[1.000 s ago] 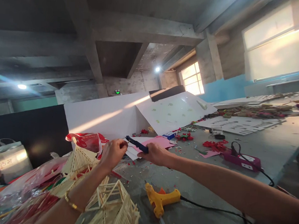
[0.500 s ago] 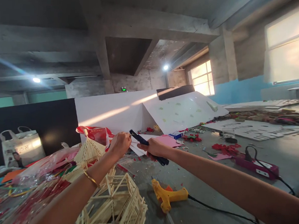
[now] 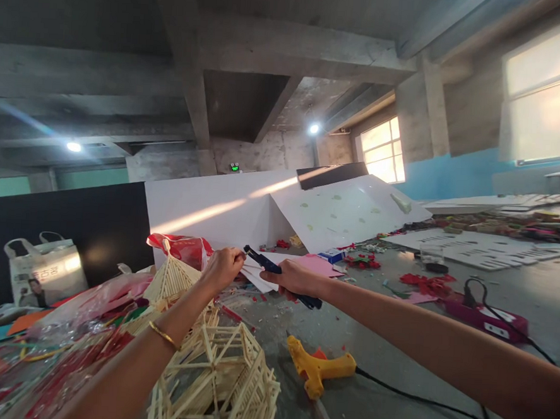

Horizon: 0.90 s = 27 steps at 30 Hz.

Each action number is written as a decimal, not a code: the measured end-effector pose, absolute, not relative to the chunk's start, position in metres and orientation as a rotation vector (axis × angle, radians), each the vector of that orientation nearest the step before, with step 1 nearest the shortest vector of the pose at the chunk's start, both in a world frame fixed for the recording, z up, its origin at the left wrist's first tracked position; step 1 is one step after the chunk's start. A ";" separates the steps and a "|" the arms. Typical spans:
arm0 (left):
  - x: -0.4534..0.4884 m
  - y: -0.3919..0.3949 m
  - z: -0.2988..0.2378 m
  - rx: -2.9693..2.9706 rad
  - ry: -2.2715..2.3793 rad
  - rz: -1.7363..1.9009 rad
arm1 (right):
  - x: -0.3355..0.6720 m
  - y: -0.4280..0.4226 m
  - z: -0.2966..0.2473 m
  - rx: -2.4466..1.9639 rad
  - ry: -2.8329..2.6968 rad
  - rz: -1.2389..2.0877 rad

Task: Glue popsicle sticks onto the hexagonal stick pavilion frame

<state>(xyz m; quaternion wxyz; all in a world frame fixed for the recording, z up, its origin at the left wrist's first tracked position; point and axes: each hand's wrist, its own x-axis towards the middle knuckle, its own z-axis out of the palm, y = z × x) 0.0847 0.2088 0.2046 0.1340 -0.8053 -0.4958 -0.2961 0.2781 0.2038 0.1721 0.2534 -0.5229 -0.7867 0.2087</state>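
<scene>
My right hand [image 3: 292, 278] is wrapped round a dark blue plier-like hand tool [image 3: 258, 259], its head pointing up and to the left. Beside that head, my left hand [image 3: 224, 266] is closed in a pinch; whatever is between its fingers is too small to make out. Below my hands stands a lattice frame of pale wooden sticks [image 3: 215, 382]. A pointed stick roof [image 3: 172, 272] rises behind my left forearm. Under my right forearm, a yellow glue gun [image 3: 320, 367] lies on the grey table with a glue stick at its rear.
Plastic-wrapped red material [image 3: 76, 361] and a white bag [image 3: 46, 271] lie to the left. A purple power strip [image 3: 496, 321], red scraps [image 3: 424, 285] and white cut-out boards [image 3: 481, 247] are on the right. White and pink sheets [image 3: 317, 264] lie behind my hands. The glue gun's black cord [image 3: 406, 389] runs right.
The view has shifted slightly, so the scene sits a little further right. Both hands stay in nearly the same pose, with the tool still in my right hand.
</scene>
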 end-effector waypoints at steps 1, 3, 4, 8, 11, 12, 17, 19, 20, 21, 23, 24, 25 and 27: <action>0.084 0.209 0.205 -2.343 -1.436 -0.869 | 0.278 0.204 0.172 -1.420 -2.133 0.570; 0.083 0.209 0.206 -2.359 -1.437 -0.889 | 0.277 0.205 0.173 -1.409 -2.120 0.584; 0.083 0.209 0.206 -2.365 -1.440 -0.899 | 0.276 0.205 0.173 -1.407 -2.114 0.584; 0.082 0.209 0.207 -2.370 -1.463 -0.946 | 0.273 0.201 0.176 -1.480 -2.099 0.491; 0.083 0.210 0.208 -2.363 -1.482 -0.978 | 0.269 0.201 0.176 -1.561 -2.070 0.361; 0.084 0.211 0.209 -2.360 -1.488 -0.986 | 0.268 0.202 0.175 -1.580 -2.070 0.319; 0.082 0.221 0.211 -2.382 -1.550 -0.998 | 0.266 0.218 0.173 -1.628 -2.098 0.159; 0.078 0.225 0.211 -2.427 -1.585 -0.999 | 0.269 0.225 0.174 -1.644 -2.114 0.129; 0.075 0.225 0.210 -2.468 -1.602 -0.993 | 0.271 0.228 0.174 -1.656 -2.138 0.130; 0.073 0.223 0.209 -2.525 -1.616 -0.977 | 0.273 0.231 0.172 -1.670 -2.169 0.140; 0.067 0.214 0.206 -2.679 -1.624 -0.908 | 0.278 0.236 0.163 -1.694 -2.244 0.159; 0.065 0.207 0.204 -2.764 -1.619 -0.858 | 0.280 0.239 0.155 -1.701 -2.281 0.157; 0.062 0.199 0.202 -2.847 -1.608 -0.801 | 0.282 0.241 0.146 -1.702 -2.312 0.146; 0.059 0.181 0.198 -2.997 -1.586 -0.670 | 0.282 0.246 0.124 -1.682 -2.361 0.133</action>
